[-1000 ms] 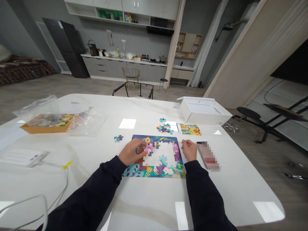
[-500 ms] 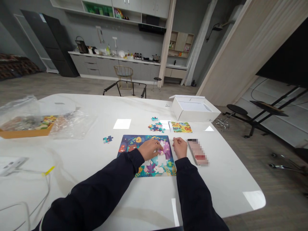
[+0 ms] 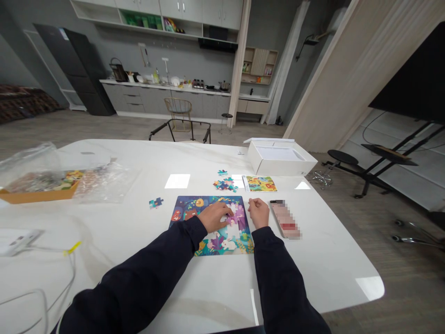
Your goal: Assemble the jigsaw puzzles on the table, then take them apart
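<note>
Left hand [image 3: 213, 217] is resting curled fingers on a purple cardboard jigsaw piece [image 3: 238, 216], grip unclear, in the colourful rectangular puzzle board [image 3: 184, 204]; right hand [image 3: 259, 213] is lying loosely curled, empty, just beside the board's right edge.

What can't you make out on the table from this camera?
All in the head view:
Jigsaw puzzle under the left hand: hidden by that hand.
Pink phone: back blurred by pixelation.
Orange tray: left end cut off by the frame edge.
Loose puzzle pieces: too small to read their pictures.
</note>
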`<action>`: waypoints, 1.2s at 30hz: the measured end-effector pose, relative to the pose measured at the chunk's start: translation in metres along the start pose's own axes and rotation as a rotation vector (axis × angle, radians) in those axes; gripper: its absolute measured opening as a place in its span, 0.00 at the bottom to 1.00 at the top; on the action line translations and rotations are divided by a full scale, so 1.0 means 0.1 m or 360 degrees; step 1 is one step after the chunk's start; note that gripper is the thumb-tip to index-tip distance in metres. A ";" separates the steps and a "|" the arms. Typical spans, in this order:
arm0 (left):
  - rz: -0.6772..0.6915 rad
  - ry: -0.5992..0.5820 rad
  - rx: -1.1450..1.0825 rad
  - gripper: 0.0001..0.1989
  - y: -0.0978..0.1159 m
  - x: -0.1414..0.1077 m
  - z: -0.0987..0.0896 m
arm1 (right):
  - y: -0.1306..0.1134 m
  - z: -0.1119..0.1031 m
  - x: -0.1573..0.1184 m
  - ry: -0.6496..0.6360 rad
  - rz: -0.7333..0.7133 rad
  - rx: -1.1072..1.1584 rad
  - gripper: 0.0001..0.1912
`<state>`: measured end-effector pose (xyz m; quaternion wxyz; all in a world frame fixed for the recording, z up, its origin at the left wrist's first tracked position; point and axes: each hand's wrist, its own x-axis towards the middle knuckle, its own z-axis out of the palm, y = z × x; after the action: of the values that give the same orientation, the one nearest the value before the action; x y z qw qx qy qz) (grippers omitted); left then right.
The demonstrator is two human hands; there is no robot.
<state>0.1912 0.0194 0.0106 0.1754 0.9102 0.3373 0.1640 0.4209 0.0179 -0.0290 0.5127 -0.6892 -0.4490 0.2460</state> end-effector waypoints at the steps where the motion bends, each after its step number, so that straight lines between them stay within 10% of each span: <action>1: -0.0005 -0.0008 -0.0018 0.13 0.00 0.00 0.00 | -0.01 0.00 0.00 -0.0002 0.0005 0.0000 0.21; 16: 0.0028 0.0140 -0.0069 0.14 0.00 -0.01 -0.03 | -0.01 -0.01 0.00 -0.0006 0.0009 0.0002 0.20; 23: -0.0250 0.0729 -0.0176 0.14 -0.28 -0.19 -0.68 | -0.04 -0.01 -0.01 -0.0034 0.0037 0.0057 0.19; 28: -0.0334 0.0724 -0.0151 0.15 -0.44 -0.48 -1.05 | -0.03 0.00 -0.01 -0.0029 0.0052 0.0076 0.17; 36: -0.0227 0.0708 -0.0202 0.23 -0.25 -0.91 -0.69 | -0.05 -0.01 -0.02 -0.0038 0.0046 0.0085 0.16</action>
<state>0.0832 -0.0096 0.0446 0.1649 0.8127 0.4201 0.3686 0.4186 0.0157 -0.0239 0.5219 -0.6788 -0.4383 0.2735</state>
